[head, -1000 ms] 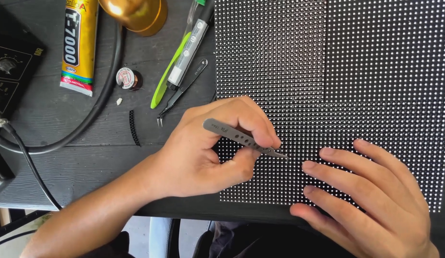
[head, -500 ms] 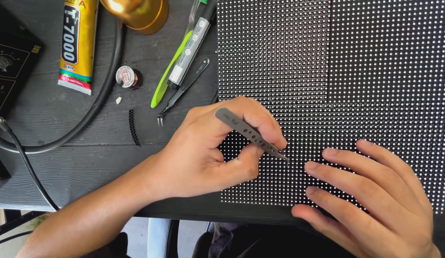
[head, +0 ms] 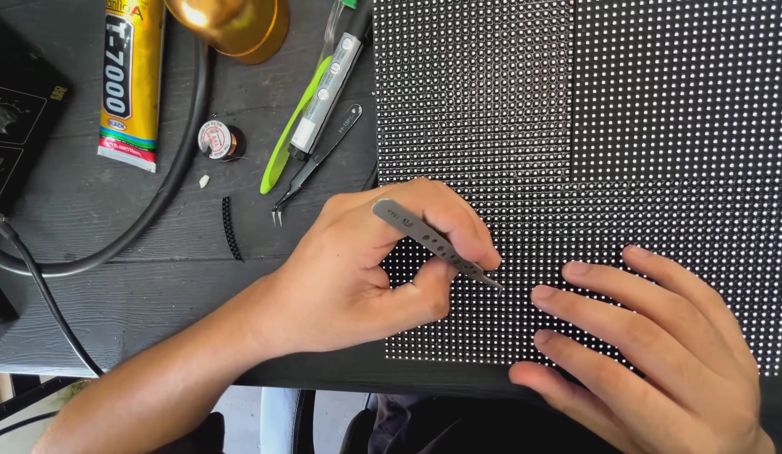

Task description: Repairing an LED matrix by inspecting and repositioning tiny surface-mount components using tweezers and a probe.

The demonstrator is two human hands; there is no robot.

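both hands (head: 365,261) crowd the panel (head: 660,126) near edge, tweezers (head: 437,244) pinched

Flat black panel (head: 643,126) carried a regular grid of small white dots. Slim metal tweezers (head: 437,244) were grey. Wooden table (head: 139,286) was dark grey, grained. Adhesive tube (head: 130,80) was yellow; curved plastic tool (head: 281,147) lime green; rounded metal object (head: 235,25) golden.

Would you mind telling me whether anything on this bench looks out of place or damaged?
Nothing looks damaged. One oddity: a small white fragment lies loose on the dark wooden table, between the little wire spool and the short black ribbed strip. The left hand grips grey metal tweezers.
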